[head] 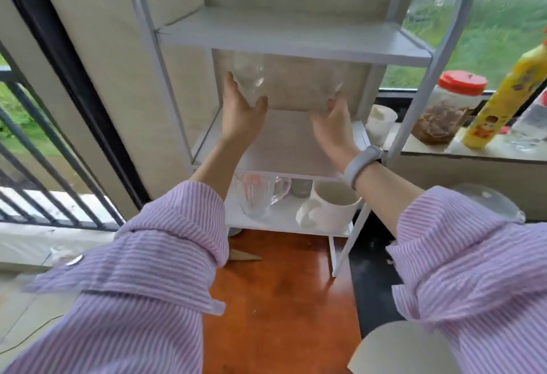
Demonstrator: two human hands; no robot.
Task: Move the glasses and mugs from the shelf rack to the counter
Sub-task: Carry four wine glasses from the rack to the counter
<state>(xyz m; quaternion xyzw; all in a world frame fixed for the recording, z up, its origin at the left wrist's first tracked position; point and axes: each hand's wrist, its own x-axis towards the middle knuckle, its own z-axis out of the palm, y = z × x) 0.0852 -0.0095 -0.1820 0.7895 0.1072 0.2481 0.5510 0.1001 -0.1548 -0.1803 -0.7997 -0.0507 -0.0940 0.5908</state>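
Striped pink sleeves are covering my arms as I am reaching into the white shelf rack (296, 45). On the low shelf a clear glass mug (260, 196) and a smooth white mug (328, 207) are sitting side by side, not touching. Higher up, my left hand (241, 116) is wrapping thumb and fingers around a clear glass (248, 77). My right hand (333, 125) is curling around another clear glass (333, 83), which is blurry. Both are staying under the shelf edge above. The orange counter (281, 299) below is lying bare.
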